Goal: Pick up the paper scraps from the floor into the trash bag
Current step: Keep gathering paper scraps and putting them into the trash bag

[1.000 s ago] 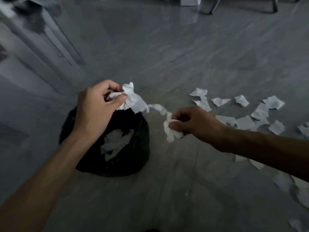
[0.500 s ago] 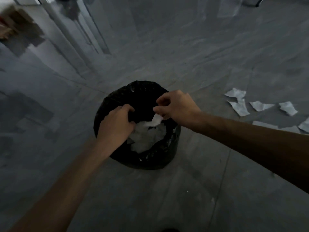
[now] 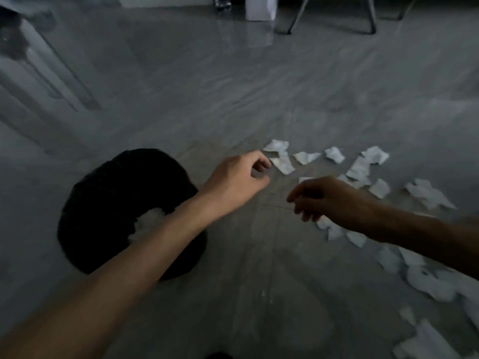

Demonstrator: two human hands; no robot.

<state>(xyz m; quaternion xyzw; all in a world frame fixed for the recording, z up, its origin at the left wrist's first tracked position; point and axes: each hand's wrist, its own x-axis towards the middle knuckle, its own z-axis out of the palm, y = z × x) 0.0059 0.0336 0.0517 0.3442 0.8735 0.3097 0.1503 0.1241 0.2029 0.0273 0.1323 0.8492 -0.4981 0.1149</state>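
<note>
Fingers, both hands: we are finding them loosely curled and gripping nothing, since the wads we held a second ago are now lying white inside the bag. Floor (image 3: 233, 86): grey, glossy, still carrying many scraps. Trash bag (image 3: 108, 193): black, sitting open at lower left, partly under our left forearm. Left hand (image 3: 239, 181): reaching toward the nearest paper scraps (image 3: 282, 161). Right hand (image 3: 329, 200): hovering over others. We are judging one load done and another beginning.
</note>
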